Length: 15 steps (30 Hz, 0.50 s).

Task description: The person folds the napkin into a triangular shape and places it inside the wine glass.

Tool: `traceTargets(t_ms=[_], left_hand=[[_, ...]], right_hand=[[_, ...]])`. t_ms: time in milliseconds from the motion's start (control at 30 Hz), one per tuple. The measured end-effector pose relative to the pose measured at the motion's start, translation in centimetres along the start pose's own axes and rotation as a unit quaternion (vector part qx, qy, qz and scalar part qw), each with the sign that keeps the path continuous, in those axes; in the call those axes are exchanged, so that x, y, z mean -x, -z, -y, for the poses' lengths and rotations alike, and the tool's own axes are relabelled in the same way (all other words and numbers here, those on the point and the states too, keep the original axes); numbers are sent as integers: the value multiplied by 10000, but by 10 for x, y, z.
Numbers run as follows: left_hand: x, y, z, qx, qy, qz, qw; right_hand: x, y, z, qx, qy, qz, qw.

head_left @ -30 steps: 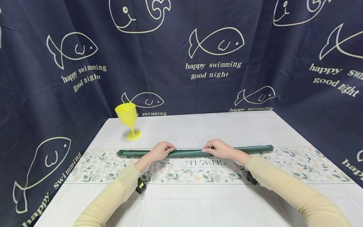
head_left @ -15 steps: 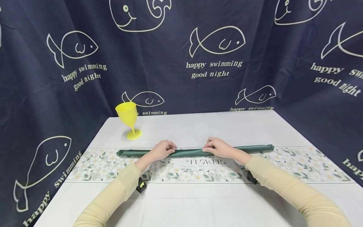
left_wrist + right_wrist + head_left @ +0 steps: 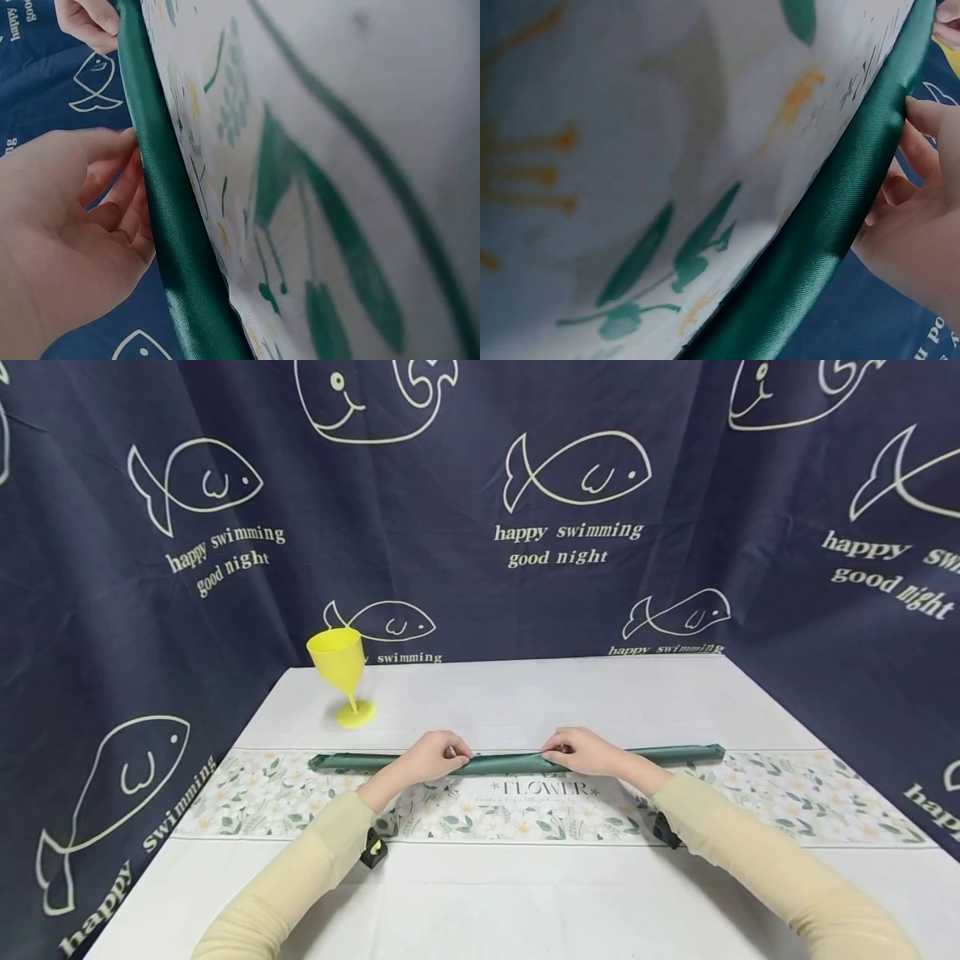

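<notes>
A long, narrow roll of shiny dark green cloth lies across the table from left to right. Just left of its middle, my left hand pinches the upper edge between thumb and fingers. My right hand pinches the same edge a little right of the middle. Seen from the left wrist, the left hand has its thumb and fingertips against the satin roll. In the right wrist view, the right hand has its thumb on the roll, with some fingers behind it.
A yellow goblet stands upright at the back left, behind the roll. The white tablecloth carries a printed floral band beneath the roll. A dark blue curtain with fish drawings hangs around the table's back and sides.
Both hands have shifted slightly to the right along the green cloth, still pinching its edge. The roll keeps its place, and the goblet stands where it stood.
</notes>
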<state>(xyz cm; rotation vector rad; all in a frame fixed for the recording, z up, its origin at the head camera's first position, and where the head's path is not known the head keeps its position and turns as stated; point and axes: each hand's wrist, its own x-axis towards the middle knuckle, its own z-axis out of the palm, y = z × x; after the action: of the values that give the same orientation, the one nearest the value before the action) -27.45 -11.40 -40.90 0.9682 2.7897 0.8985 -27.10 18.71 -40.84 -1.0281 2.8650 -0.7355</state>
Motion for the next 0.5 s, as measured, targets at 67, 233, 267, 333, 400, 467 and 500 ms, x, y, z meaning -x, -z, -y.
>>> traceTargets(t_ms=[67,233,267,333,400,467,500], left_hand=[[1,0,1,51,-26,66,10000],[1,0,2,121,24,156,9998],[1,-1,2,108,64,176,9998],[1,-1,1,74,162,222,9996],[1,-1,0,54,272,255,9993],[1,-1,-1,42,368,289,9989],[0,-1,-2,36,376,295,9989]], right_hand=[[-1,1,1,-14,-78,100,9999],[-4,5,7,-72,-299,358,9989],[-5,6,8,-71,-283,392,9988],[-8,8,13,-89,-250,456,9986],[-11,9,16,-80,-218,496,9985],[-14,8,19,-40,-183,524,9985],[-16,8,20,-44,-184,537,9984]])
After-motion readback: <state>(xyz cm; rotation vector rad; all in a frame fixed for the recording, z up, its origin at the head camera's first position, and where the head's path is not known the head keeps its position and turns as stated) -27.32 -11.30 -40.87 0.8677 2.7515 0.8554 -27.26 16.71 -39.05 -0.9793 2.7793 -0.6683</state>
